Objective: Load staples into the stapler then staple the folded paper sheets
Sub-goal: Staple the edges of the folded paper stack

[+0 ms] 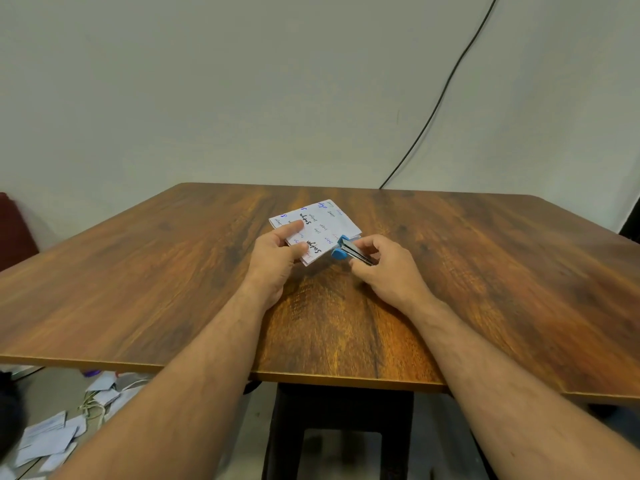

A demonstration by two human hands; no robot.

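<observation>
Head view: a pale wall (242, 81) fills the upper part of the picture, with a black cable (446, 84) running down it at a slant to the table's far edge. Below it the wooden table (138, 289) spreads wide, dark-grained, its near edge crossed by both bare forearms. On the floor at lower left lie scattered folded papers (48, 438) and a bit of pale cord.

Near the middle of the table the left hand (277, 258) grips the folded paper sheets (322, 223), thumb pressed on top and a finger stretched along the upper face, the rest curled beneath. The sheets are white with handwriting in black, blue and red, lifted slightly and tilted, one corner pointing toward the right hand.

The right hand (384, 268) is closed around the stapler (349, 251), a small blue and metal one, fingers wrapped over its rear half. The stapler's blue nose sits at the right edge of the sheets, touching them.
</observation>
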